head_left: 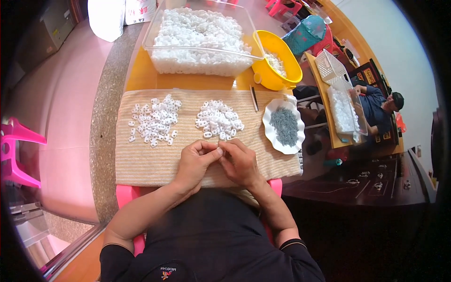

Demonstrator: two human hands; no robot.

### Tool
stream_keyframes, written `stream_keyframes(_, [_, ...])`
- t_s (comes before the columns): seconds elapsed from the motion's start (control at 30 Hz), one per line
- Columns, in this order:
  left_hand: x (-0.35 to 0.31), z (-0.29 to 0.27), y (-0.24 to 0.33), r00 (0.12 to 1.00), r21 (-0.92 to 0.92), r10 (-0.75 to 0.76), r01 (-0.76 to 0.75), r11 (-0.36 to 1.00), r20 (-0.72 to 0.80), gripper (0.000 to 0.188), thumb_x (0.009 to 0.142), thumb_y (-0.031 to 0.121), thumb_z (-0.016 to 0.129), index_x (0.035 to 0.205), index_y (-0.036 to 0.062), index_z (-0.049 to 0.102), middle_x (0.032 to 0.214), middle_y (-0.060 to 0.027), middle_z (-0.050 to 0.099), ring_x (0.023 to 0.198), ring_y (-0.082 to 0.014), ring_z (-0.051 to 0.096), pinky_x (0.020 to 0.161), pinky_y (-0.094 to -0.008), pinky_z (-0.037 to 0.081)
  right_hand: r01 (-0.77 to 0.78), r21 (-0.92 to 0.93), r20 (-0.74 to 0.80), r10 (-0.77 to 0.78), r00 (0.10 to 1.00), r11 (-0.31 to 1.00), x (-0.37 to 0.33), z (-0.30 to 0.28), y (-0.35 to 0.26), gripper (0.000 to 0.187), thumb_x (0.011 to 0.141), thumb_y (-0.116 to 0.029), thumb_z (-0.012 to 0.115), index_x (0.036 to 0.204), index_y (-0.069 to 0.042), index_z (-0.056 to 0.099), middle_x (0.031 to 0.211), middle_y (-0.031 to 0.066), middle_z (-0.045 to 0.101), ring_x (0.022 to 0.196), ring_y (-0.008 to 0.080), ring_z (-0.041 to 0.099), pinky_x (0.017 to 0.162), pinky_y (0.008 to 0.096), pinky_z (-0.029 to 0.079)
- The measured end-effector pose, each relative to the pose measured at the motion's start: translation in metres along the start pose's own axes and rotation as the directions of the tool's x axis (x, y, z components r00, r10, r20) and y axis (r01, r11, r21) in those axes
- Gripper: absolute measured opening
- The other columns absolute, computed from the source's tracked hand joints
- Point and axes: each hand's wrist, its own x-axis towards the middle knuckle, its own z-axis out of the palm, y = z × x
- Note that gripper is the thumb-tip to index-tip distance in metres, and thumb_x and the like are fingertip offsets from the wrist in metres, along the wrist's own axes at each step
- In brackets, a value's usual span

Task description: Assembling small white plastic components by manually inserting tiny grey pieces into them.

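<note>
Our left hand [196,162], fingers curled, and our right hand [240,163], fingers bent, meet tip to tip above a beige, finely striped cloth [145,167]; we cannot tell what, if anything, the fingertips pinch. Just beyond them lies a heaped pile of small, smooth white two-holed pieces [218,120], and to its left a looser, scattered pile of similar white pieces [159,120]. To the right, a glossy white dish with a fluted rim [271,134] holds slender grey bits [285,126], near a thin, dark stick-like tool [254,99]. Farther off, we have a clear, rigid plastic tub [206,52] full of white pieces beside a smooth yellow plastic basin [270,81].
</note>
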Motion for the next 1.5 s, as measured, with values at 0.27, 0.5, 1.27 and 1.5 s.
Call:
stream_keyframes(0.27, [0.0003,-0.0003,-0.0016,1.0,-0.032,0.002,-0.002,0.999,-0.006,0.009,0.087,0.002,0.065,0.095,0.0005,0.062,0.089,-0.0066,0.066,0.08,-0.0113,0.063,0.075,-0.0238,0.052,-0.019,0.094,-0.038,0.023,0.999,0.995,-0.0021,0.0028,0.0064,0.033,0.071,0.004,0.072,0.102,0.0,0.061,0.085,0.0138,0.064,0.069,0.0245,0.065,0.059,0.0309,0.052])
stream_keyframes(0.5, [0.0004,-0.0008,-0.0048,0.999,-0.021,0.032,-0.032,0.999,0.003,0.008,0.087,0.002,0.064,0.095,0.0009,0.062,0.089,-0.0061,0.065,0.081,-0.0117,0.063,0.075,-0.024,0.052,0.024,0.047,-0.049,-0.021,0.999,0.999,-0.0012,0.0026,0.0078,0.028,0.07,0.002,0.073,0.097,-0.001,0.063,0.082,0.013,0.065,0.07,0.0256,0.066,0.059,0.0312,0.052])
stream_keyframes(1.27, [-0.0011,0.0018,0.0005,1.0,-0.035,0.024,-0.024,0.999,0.011,0.013,0.093,0.013,0.06,0.096,0.0013,0.064,0.089,-0.0035,0.065,0.08,-0.0082,0.059,0.075,-0.022,0.049,-0.171,0.219,0.03,0.169,0.985,0.961,0.0039,-0.0043,-0.0001,0.027,0.077,-0.004,0.074,0.102,-0.002,0.064,0.081,0.0119,0.064,0.068,0.0194,0.062,0.058,0.0287,0.048])
stream_keyframes(1.5, [-0.002,0.002,0.0028,0.999,-0.105,-0.022,0.026,0.994,0.039,0.013,0.096,0.016,0.056,0.095,0.0037,0.061,0.094,-0.0061,0.066,0.085,-0.0126,0.063,0.078,-0.0273,0.052,-0.166,0.261,-0.006,0.173,0.985,0.951,0.0017,-0.0034,0.0038,0.026,0.076,-0.003,0.076,0.1,-0.002,0.066,0.084,0.01,0.066,0.07,0.0144,0.064,0.061,0.0256,0.05])
